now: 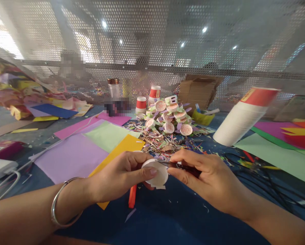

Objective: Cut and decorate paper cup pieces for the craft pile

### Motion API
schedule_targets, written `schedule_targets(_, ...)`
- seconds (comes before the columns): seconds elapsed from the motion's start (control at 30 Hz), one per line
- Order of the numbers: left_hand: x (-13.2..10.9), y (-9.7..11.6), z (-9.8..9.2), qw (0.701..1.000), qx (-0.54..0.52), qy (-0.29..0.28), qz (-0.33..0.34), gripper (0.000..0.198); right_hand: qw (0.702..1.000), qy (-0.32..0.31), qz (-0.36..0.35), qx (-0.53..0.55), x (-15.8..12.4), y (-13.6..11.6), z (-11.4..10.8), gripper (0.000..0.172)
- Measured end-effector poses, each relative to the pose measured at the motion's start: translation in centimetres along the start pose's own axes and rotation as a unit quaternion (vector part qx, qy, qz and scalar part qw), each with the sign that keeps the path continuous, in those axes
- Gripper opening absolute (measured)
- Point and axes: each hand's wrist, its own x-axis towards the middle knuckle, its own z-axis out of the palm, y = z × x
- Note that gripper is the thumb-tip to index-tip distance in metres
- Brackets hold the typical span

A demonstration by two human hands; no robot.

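Between the thumb and fingers of my left hand is a small white paper cup piece, its round face turned toward me. A little tab sticks out at its lower edge. My right hand grips a dark-handled cutting tool. Its thin metal blade points left and touches the upper rim of the cup piece; whether it is a knife or scissors I cannot tell. Just below the left hand lies an orange-red strip. Beyond both hands, paper scraps are heaped on the dark blue table.
A pile of cup-bottom paper figures stands behind the scraps. Stacked paper cups lean at the right, above black cables. Purple paper and yellow paper lie left. A white charger sits far left; a cardboard box stands behind.
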Motion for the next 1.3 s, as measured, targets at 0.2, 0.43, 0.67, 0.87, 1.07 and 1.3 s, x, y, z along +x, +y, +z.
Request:
schedule_targets(0.2,0.01,0.05,-0.08,1.000,0.005,-0.002,0.007,0.020,1.000,0.015,-0.020,-0.017,-0.16,0.14,0.12,0.011)
schedule_targets(0.43,0.06,0.14,-0.22,1.000,0.014,-0.013,-0.001,0.024,1.000,0.005,-0.002,-0.009,0.02,-0.05,0.15,0.011)
schedule_targets(0.67,0.17,0.48,-0.03,1.000,0.003,-0.016,-0.003,0.024,1.000,-0.011,-0.003,-0.021,-0.09,0.04,0.07,0.015)
schedule_targets(0.87,0.16,0.02,-0.18,0.999,-0.039,-0.020,-0.015,0.022,1.000,-0.009,0.007,-0.006,-0.10,-0.09,0.11,0.018)
schedule_targets(1.07,0.19,-0.14,-0.34,0.997,-0.055,-0.036,-0.031,0.023,0.999,-0.032,0.019,0.007,-0.05,-0.14,0.15,0.019)
schedule_targets(1.3,0.24,-0.47,-0.24,0.994,-0.089,-0.018,-0.057,0.023,0.999,-0.030,0.011,-0.014,-0.10,0.06,0.16,0.020)
